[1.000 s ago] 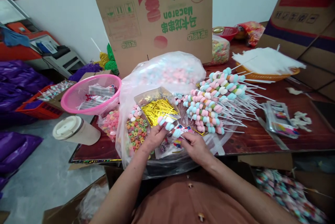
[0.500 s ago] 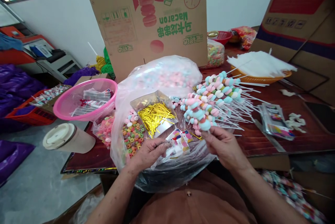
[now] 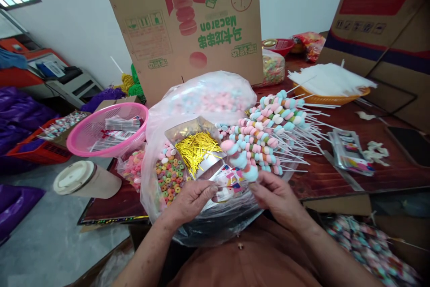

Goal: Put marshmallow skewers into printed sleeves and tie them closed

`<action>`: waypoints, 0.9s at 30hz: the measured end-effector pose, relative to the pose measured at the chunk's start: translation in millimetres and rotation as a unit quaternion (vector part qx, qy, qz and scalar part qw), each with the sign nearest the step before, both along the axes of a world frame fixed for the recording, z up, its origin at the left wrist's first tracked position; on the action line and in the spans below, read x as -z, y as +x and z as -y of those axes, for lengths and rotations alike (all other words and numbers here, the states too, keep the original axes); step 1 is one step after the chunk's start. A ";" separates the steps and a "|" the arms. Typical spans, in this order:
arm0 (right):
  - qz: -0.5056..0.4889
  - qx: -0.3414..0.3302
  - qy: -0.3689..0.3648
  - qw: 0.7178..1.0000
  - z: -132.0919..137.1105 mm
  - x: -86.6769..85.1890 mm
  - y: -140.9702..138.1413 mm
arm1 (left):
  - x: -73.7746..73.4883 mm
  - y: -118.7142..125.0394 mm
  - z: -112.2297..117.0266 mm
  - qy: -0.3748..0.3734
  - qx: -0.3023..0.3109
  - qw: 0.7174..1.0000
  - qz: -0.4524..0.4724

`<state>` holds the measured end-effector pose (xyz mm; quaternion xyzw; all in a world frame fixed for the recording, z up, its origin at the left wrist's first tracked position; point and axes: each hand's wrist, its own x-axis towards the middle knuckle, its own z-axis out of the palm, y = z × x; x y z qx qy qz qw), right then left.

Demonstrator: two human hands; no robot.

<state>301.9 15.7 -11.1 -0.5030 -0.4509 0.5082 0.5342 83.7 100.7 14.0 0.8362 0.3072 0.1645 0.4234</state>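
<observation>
My right hand (image 3: pixel 273 190) is closed in a pinch at the lower end of a marshmallow skewer (image 3: pixel 239 160). Its pink and blue pieces point up and to the left. My left hand (image 3: pixel 196 197) pinches the edge of a printed plastic bag (image 3: pixel 230 182), thumb against fingers; its fingertips are partly hidden. Just beyond lies an open foil pack of gold twist ties (image 3: pixel 198 149). Ring-shaped gummies (image 3: pixel 169 179) sit left of that pack, inside a large clear plastic bag (image 3: pixel 147 175). A pile of finished marshmallow skewers (image 3: pixel 280 119) lies right of the ties, white sticks pointing right.
A pink basket (image 3: pixel 75 143) with printed packets and a lidded cup (image 3: pixel 92 179) stand at left. A Macaron carton (image 3: pixel 215 65) rises behind. To the right are an orange basket of white bags (image 3: pixel 331 82), a stack of printed bags (image 3: pixel 351 152) and a dark phone-like slab (image 3: pixel 410 143).
My right hand has moved left and slightly down, bringing the marshmallow skewer away from the pile to above the printed bag. My left hand has shifted only slightly. The view has tilted a little.
</observation>
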 end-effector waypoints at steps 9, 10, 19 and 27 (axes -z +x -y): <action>0.354 -0.015 0.206 0.912 32.6 -24.5 65.6 | -5.0 -4.3 -4.7 0.089 -0.012 0.996 0.027; 0.378 -0.023 0.221 0.899 32.9 -24.9 66.9 | -6.6 -2.9 -4.9 0.099 -0.007 0.995 0.025; 0.516 -0.079 0.237 0.820 33.9 -17.8 74.3 | -8.8 -6.1 -9.7 0.135 0.050 0.989 -0.043; 0.488 -0.112 0.206 0.841 27.7 -24.7 67.8 | -22.0 11.4 -20.6 0.268 0.103 0.949 -0.133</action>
